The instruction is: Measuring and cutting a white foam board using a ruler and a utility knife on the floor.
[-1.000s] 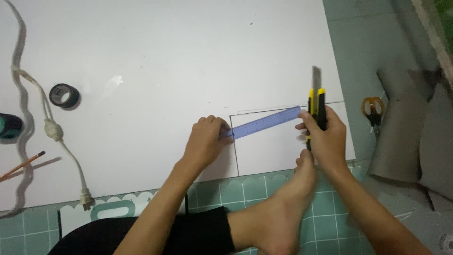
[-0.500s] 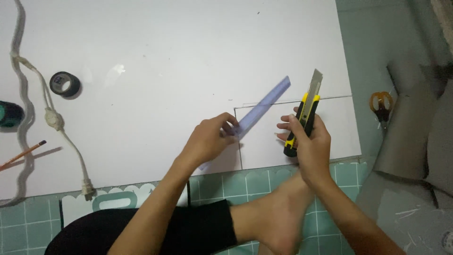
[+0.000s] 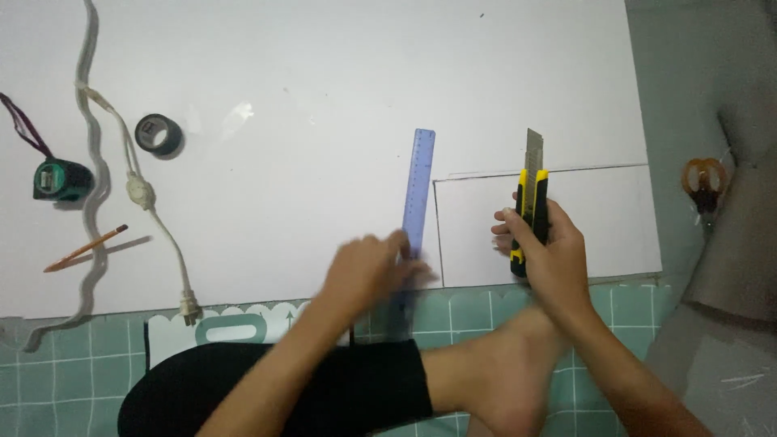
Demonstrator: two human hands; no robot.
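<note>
My left hand (image 3: 371, 269) presses on the near end of a translucent blue ruler (image 3: 419, 182), which lies almost upright along the left line of a rectangle drawn on a large white board (image 3: 340, 89). My right hand (image 3: 548, 255) grips a yellow and black utility knife (image 3: 529, 202), blade out and pointing away from me, over the marked rectangle (image 3: 583, 218). The knife sits a short way right of the ruler. My bare foot (image 3: 506, 376) rests at the board's near edge.
A roll of dark tape (image 3: 159, 133), a green tape measure (image 3: 61, 180), a pencil (image 3: 85, 248) and a white cord with a plug (image 3: 150, 210) lie on the board's left. Orange-handled scissors (image 3: 702, 182) lie on the floor at right, beside grey cardboard (image 3: 740, 243). A green cutting mat (image 3: 647, 311) lies below.
My left hand has swung the ruler from lying across the rectangle's top line to standing along its left line. My right hand with the knife shifted slightly and stays over the rectangle.
</note>
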